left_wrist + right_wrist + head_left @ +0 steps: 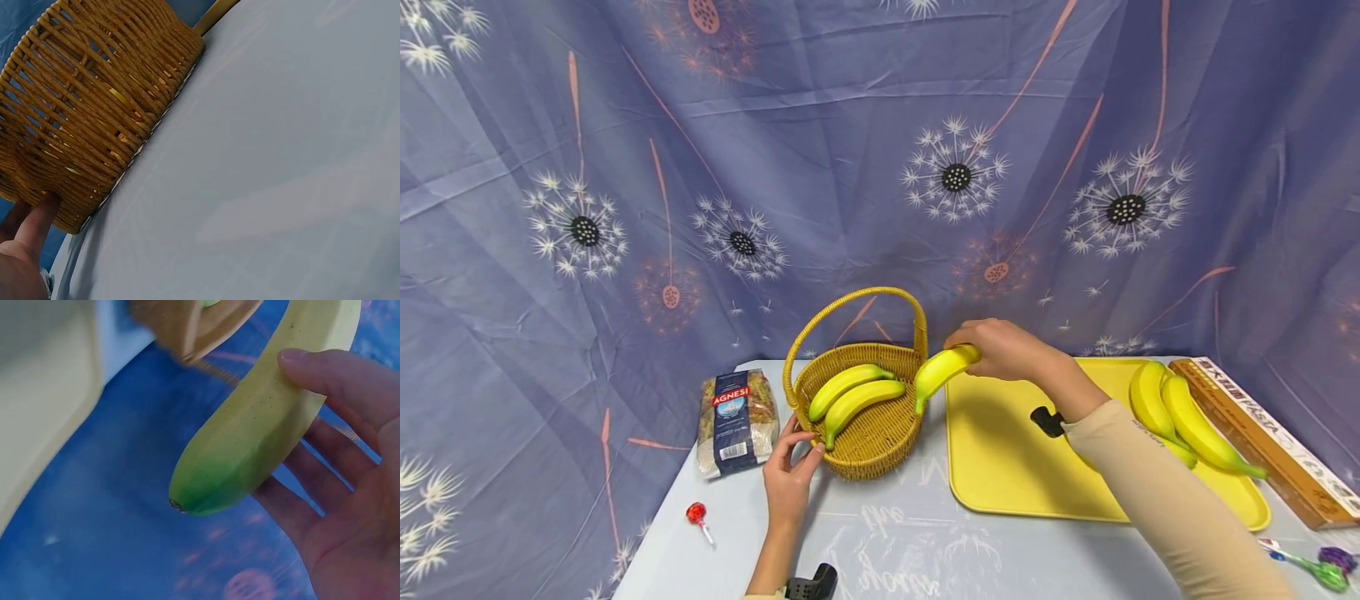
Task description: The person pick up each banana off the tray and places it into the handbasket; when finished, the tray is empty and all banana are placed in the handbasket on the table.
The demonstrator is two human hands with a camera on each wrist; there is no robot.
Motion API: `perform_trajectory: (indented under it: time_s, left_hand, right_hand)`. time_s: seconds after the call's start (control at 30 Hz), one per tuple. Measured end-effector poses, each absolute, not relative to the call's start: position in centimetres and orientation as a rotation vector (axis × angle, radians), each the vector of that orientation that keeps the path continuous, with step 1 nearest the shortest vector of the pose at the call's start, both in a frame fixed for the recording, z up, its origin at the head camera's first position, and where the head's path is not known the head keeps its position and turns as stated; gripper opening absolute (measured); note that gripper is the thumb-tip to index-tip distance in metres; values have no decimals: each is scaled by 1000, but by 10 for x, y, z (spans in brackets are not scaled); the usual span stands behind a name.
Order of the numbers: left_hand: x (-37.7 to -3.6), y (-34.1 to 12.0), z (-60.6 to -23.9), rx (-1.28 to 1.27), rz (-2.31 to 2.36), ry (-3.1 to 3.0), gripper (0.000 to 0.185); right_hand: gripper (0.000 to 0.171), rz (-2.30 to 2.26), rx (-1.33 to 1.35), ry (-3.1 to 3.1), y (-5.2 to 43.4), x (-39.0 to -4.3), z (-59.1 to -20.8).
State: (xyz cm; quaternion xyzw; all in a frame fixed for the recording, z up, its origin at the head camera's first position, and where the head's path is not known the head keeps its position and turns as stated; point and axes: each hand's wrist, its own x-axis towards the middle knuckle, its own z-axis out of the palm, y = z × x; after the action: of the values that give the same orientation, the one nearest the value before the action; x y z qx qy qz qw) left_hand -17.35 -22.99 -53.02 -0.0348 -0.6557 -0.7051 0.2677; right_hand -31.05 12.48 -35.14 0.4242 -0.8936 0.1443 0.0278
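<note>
My right hand point(1000, 350) holds a yellow banana point(942, 371) between thumb and fingers, just above the right rim of a wicker basket point(872, 442). In the right wrist view the banana point(262, 425) shows its green tip, with my thumb point(337, 375) on top. Two bananas point(850, 393) lie inside the basket. My left hand point(792, 467) touches the basket's lower left wall; in the left wrist view a fingertip point(39, 219) presses the weave of the basket point(87, 106).
A yellow tray point(1022, 467) right of the basket carries more bananas point(1180, 417). A pasta bag point(735, 421) lies left, a long pasta box point(1270, 437) far right. A red lollipop point(697, 515) and a green-purple lollipop point(1318, 568) lie near the front edge.
</note>
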Motion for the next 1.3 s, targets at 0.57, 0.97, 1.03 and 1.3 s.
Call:
perform_trajectory:
  time_s: [0.57, 0.97, 1.03, 1.3]
  left_hand:
    - [-172, -224, -529, -84, -1858, -1760, 21]
    - [-169, -222, -529, -109, -1870, -1728, 23]
    - [-169, -223, -529, -101, -1872, -1733, 23]
    - [-173, -226, -531, -112, -1879, -1758, 22]
  right_hand:
    - [43, -3, 1398, -3096, -18, -309, -339]
    - [18, -338, 1252, -3205, -67, -298, -379]
    - [16, -407, 1243, -3161, -72, -297, -385]
    - [18, -561, 1122, -3076, -81, -294, -401]
